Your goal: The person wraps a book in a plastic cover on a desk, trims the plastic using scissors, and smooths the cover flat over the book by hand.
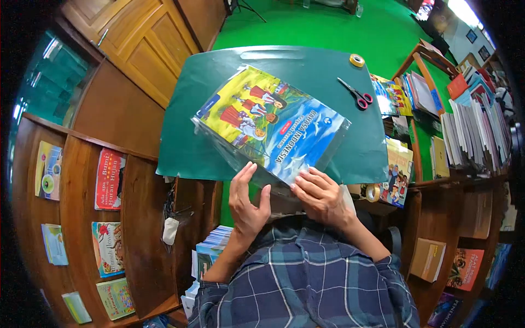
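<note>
Here, right hand on the book (left hand just beside).

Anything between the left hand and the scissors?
Yes, in the head view: from the left hand, clear plastic film, then the blue-and-yellow book, then bare green tabletop up to the scissors.

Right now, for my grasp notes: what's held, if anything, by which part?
The right hand touches the near corner of the book; whether its grip closes is unclear. The left hand shows no evident hold.
</note>
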The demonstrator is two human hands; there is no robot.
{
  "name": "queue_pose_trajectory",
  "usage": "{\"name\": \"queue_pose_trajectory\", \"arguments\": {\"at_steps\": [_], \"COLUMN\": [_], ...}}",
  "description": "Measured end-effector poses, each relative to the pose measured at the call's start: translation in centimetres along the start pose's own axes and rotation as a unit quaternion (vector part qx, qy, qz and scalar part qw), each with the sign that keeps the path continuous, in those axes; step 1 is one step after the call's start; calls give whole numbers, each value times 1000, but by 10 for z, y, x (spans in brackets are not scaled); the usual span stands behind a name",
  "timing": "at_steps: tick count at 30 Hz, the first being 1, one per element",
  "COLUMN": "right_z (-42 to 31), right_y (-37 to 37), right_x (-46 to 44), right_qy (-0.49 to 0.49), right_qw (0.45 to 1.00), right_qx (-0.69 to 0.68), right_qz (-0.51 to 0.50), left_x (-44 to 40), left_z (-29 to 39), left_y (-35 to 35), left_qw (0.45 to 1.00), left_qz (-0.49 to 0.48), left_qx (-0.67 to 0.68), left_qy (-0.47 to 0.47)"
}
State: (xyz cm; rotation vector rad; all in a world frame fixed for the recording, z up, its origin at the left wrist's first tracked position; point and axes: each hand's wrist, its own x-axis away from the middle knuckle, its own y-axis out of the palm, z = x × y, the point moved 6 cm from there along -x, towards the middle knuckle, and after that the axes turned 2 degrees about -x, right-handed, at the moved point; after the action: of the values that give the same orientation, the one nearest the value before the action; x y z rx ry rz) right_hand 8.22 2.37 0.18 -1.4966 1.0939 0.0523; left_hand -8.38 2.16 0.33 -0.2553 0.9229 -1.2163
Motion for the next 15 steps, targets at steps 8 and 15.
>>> {"name": "queue_pose_trajectory", "arguments": {"at_steps": [8, 15], "right_z": [-6, -9], "right_y": [11, 15], "right_x": [-2, -1], "right_qy": [45, 46], "right_qw": [998, 996], "right_qx": [31, 74], "right_qz": [29, 18], "left_x": [-65, -114], "left_z": [-48, -110], "left_y": [-30, -31], "left_qw": [975, 986], "left_qz": [62, 105], "left_qx": [89, -126], "left_qy": [-196, 11]}}
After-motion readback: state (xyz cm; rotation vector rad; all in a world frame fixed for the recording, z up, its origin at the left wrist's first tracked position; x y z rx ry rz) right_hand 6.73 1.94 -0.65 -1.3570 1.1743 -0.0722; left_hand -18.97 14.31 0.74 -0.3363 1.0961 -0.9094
